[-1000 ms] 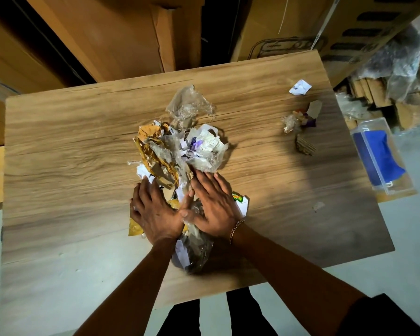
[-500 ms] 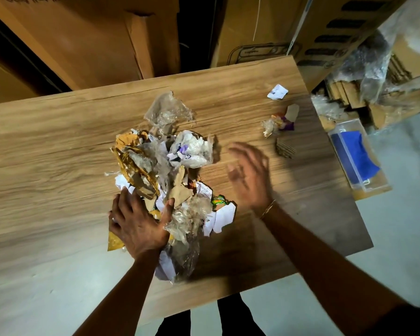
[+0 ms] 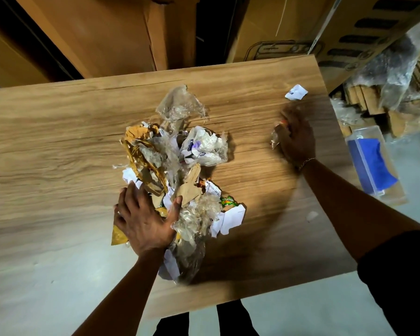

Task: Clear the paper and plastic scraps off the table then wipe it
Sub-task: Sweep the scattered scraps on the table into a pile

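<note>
A heap of scraps (image 3: 180,161) lies mid-table: clear plastic, white paper, brown card and gold foil wrappers. My left hand (image 3: 143,219) presses flat on the heap's near left part, fingers spread. My right hand (image 3: 297,137) is motion-blurred and lies over the small scraps near the table's right edge. A bit of clear plastic (image 3: 275,139) sticks out by its thumb; whether the fingers grip is unclear. A crumpled white paper (image 3: 296,92) lies apart at the far right. The wooden table (image 3: 58,141) is bare on the left.
A small pale fleck (image 3: 312,215) sits near the table's right front. On the floor to the right is a clear box with a blue cloth (image 3: 374,163). Cardboard boxes (image 3: 95,32) stand behind the table, plastic-wrapped bundles (image 3: 393,69) at the far right.
My right hand left the heap and swung right and away onto the small scraps near the right edge. My left hand stayed pressed on the heap.
</note>
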Motion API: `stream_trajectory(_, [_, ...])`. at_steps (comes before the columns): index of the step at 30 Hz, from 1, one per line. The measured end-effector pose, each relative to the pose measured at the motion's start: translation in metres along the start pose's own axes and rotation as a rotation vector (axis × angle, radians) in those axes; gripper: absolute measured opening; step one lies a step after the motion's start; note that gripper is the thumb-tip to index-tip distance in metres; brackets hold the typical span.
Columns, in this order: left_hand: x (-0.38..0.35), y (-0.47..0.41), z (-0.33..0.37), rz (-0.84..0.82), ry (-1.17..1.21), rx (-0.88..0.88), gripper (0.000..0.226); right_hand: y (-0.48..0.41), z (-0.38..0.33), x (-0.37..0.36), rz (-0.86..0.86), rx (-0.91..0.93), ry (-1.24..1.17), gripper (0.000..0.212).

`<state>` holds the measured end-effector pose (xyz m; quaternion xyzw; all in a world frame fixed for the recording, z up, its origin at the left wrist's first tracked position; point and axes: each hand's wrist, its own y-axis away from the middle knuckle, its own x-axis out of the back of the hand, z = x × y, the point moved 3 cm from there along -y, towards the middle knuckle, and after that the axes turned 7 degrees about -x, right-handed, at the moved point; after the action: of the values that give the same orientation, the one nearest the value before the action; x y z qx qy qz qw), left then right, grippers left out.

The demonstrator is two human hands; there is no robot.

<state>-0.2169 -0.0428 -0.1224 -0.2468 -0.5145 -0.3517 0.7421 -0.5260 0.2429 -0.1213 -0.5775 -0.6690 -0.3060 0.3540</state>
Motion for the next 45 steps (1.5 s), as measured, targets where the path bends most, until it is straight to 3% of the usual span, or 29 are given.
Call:
stream_trajectory(9, [0.002,0.0,0.001,-0.008,0.01,0.002,0.092,0.081,-0.059,-0.052,-0.11,0.189,0.028,0.042])
stream_trajectory(14, [0.003,0.0,0.002,-0.014,0.016,0.003,0.093,0.121,-0.092,-0.07,-0.168,0.15,-0.035,0.047])
stream_trajectory(25, [0.004,-0.001,0.001,-0.036,0.02,-0.015,0.096,0.17,-0.152,-0.083,-0.203,0.129,-0.29,0.031])
stream_trajectory(29, [0.004,-0.002,-0.001,-0.052,0.044,-0.029,0.1,0.188,-0.159,-0.092,-0.254,0.144,-0.188,0.039])
stream_trajectory(32, [0.004,-0.002,-0.001,-0.072,0.062,-0.025,0.106,0.199,-0.163,-0.091,-0.237,0.199,-0.086,0.069])
stream_trajectory(35, [0.004,-0.002,-0.001,-0.085,0.085,-0.028,0.109,0.206,-0.166,-0.091,-0.335,0.24,0.093,0.101])
stream_trajectory(39, [0.008,-0.003,0.002,-0.091,0.099,-0.015,0.119,0.21,-0.16,-0.096,-0.343,0.329,0.247,0.099])
stream_trajectory(45, [0.008,-0.004,0.003,-0.121,0.081,0.009,0.115,0.211,-0.159,-0.096,-0.314,0.33,0.182,0.088])
